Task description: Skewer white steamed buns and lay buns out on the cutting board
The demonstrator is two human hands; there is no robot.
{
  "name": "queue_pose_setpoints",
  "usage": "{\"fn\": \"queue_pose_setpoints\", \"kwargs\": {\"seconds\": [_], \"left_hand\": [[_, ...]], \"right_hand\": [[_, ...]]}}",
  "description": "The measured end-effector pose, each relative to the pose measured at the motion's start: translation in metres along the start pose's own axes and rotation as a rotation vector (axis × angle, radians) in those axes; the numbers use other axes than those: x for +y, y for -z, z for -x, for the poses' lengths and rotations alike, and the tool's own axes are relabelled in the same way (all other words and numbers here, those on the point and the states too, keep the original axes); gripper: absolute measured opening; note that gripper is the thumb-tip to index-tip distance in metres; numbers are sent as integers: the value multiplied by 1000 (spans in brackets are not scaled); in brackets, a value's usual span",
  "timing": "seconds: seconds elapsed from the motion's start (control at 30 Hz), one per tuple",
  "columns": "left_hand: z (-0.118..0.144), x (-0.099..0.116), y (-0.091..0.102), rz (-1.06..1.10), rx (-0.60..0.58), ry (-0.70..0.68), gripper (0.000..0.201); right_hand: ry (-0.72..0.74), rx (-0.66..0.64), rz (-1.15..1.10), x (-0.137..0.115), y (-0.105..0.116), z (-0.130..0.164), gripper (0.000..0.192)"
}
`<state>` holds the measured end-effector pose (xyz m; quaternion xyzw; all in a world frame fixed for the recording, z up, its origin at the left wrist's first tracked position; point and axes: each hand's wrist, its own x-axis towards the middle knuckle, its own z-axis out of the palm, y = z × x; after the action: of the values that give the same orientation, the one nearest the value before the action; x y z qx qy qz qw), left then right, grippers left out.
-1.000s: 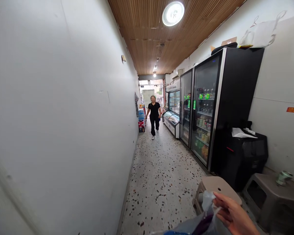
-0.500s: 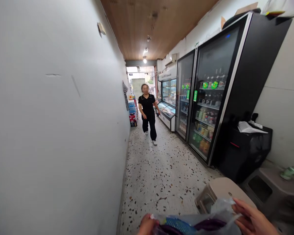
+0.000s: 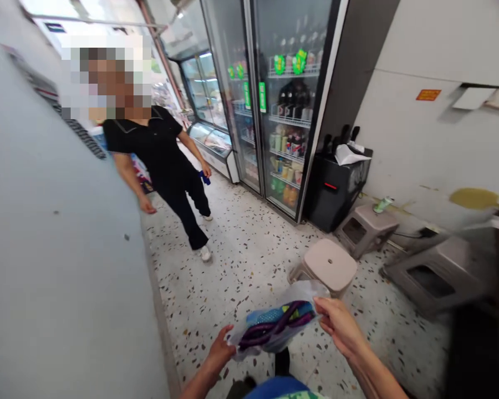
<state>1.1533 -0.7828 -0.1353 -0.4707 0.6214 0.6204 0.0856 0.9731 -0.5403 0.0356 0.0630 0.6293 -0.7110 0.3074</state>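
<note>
A clear plastic bag (image 3: 274, 318) is stretched between my two hands above the speckled floor. Through the plastic show purple bands, a blue dotted piece and a bit of yellow-green; their kind I cannot make out. My left hand (image 3: 222, 349) pinches the bag at its lower left end. The upper right edge of the bag is gripped by the fingers of my right hand (image 3: 336, 321). Just beyond the bag stands a beige plastic stool (image 3: 330, 260).
A person in black clothes (image 3: 162, 160) walks on the left, a small blue thing in one hand. Behind stand glass-door drink fridges (image 3: 289, 111) and a black box-like unit (image 3: 336, 188). Grey stools (image 3: 368, 221) line the right wall, one bearing a green can (image 3: 383, 204). A white wall (image 3: 66, 266) bounds the left.
My view has tilted down and turned right, so the bag and both hands show more fully. The person has come much closer. Both my hands still hold the bag.
</note>
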Motion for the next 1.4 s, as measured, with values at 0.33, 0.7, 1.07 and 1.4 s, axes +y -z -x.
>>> {"fn": "queue_pose_setpoints", "kwargs": {"seconds": [0.33,0.7,1.07,1.4], "left_hand": [[-71,156,-7,-116,-363,-261,51],[-51,320,-67,-156,-399,-426,30],[8,414,-95,-131,-257,-616,28],[-71,507,-127,-95,-92,-727,30]], "right_hand": [[134,470,-38,-27,18,-59,39],[192,374,-97,-78,95,-63,49],[195,187,-176,-119,174,-124,40],[193,213,53,-142,154,-240,45]]}}
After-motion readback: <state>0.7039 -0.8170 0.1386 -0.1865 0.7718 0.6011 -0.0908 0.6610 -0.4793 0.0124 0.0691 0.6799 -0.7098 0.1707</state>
